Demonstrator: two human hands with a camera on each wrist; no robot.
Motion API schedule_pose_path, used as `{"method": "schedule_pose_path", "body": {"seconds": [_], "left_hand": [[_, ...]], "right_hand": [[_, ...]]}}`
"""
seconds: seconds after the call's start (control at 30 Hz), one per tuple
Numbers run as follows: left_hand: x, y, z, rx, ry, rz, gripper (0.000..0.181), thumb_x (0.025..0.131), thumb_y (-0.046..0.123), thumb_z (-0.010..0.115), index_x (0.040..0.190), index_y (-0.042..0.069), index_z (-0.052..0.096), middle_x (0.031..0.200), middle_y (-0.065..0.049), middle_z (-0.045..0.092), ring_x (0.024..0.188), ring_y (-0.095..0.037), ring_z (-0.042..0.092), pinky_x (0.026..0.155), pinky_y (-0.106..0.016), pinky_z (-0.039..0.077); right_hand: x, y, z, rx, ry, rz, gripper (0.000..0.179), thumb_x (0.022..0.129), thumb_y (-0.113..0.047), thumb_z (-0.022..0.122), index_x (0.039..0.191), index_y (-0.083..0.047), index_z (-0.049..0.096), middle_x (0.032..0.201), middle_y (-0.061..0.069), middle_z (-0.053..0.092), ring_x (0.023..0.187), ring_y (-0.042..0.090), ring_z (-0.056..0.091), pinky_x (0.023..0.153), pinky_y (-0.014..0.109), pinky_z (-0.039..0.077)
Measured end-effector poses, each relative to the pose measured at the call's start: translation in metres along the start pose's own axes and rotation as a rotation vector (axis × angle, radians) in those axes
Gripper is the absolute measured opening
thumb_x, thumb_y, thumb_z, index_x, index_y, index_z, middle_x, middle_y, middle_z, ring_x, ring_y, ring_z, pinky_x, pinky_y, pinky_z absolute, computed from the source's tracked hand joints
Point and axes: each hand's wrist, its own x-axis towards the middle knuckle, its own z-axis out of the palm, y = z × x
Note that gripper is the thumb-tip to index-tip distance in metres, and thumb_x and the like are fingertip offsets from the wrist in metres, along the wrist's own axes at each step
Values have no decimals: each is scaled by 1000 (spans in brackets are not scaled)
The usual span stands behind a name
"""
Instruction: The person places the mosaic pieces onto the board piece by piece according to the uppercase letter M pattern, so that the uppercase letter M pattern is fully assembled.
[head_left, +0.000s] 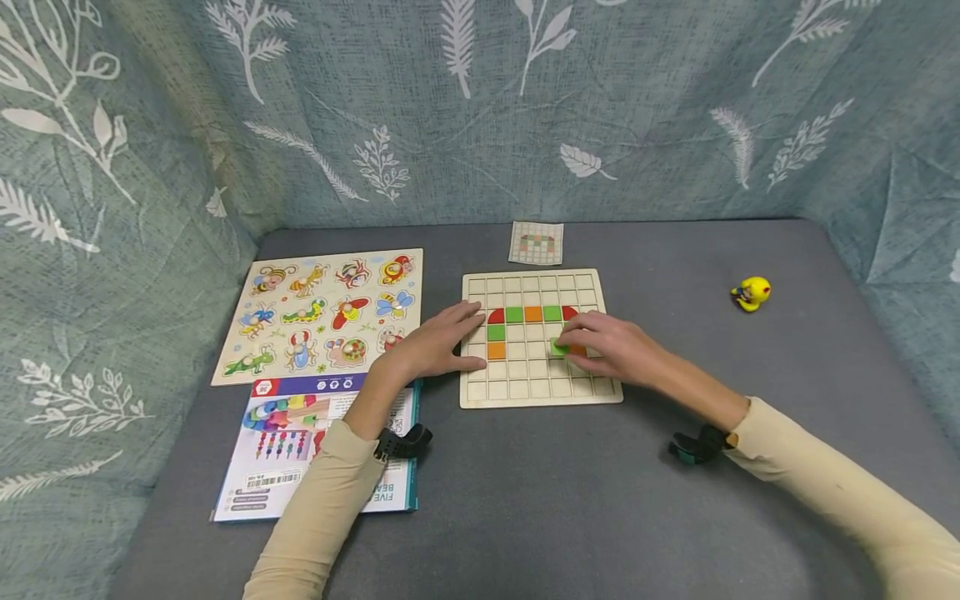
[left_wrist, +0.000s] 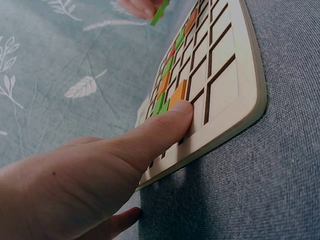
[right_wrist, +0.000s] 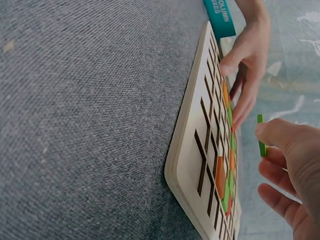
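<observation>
A pale wooden grid board (head_left: pixel 517 390) lies in the middle of the table, with red, green and orange tiles forming an arch in its cells. Between thumb and fingertips, my right hand (head_left: pixel 618 348) pinches a green square tile (right_wrist: pixel 261 136) above the board's right half. That hand partly hides the arch's right leg, where an orange tile (right_wrist: pixel 220 176) shows in the right wrist view. My left hand (head_left: pixel 435 342) rests at the board's left edge, fingers extended. Its thumb touches the board beside the left orange tile (left_wrist: pixel 179 92).
Behind the board lies a small pattern card (head_left: pixel 536 243) with a similar arch. An insect peg puzzle (head_left: pixel 318 312) is at the left, above a printed box (head_left: pixel 240 467) partly under my left arm. A yellow toy figure (head_left: pixel 752 293) stands at the right.
</observation>
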Motion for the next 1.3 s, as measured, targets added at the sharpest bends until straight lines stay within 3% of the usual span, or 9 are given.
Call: {"method": "schedule_pose_path", "body": {"seconds": [0.23,0.57,0.9,1.03,1.3], "left_hand": [[-1,0,0,-1,2,-5,82,91,45,65,155,11,26,163,-10,18,152,-31,15,120,-51,24],[-1,-1,0,-3,-8,-5,82,91,45,64,155,11,26,164,-10,17,152,-30,13,120,-51,23],[0,0,-1,3,-18,-7,82,91,46,64,155,11,26,164,-10,16,152,-30,12,120,-51,24],[0,1,-1,-1,-21,-14,82,91,46,64,155,12,25,164,-9,16,152,-30,12,120,-51,23],[1,1,1,8,-5,-16,81,91,46,65,154,11,28,163,-10,19,152,-30,15,120,-50,24]], "right_hand": [[9,3,5,18,-1,12,22,78,-9,80,99,-10,73,100,3,69,95,18,64,75,33,57],[29,8,12,54,-115,142,16,87,-14,73,103,-12,73,103,3,68,95,18,63,76,33,54],[38,13,22,23,-152,123,14,86,-11,73,100,-11,75,99,5,68,88,18,62,70,31,54],[39,15,24,34,-162,113,13,85,-8,73,98,-8,76,99,7,67,90,20,63,74,32,55],[46,18,27,49,-141,33,13,84,-3,73,96,-3,77,95,12,66,87,24,62,76,35,54]]}}
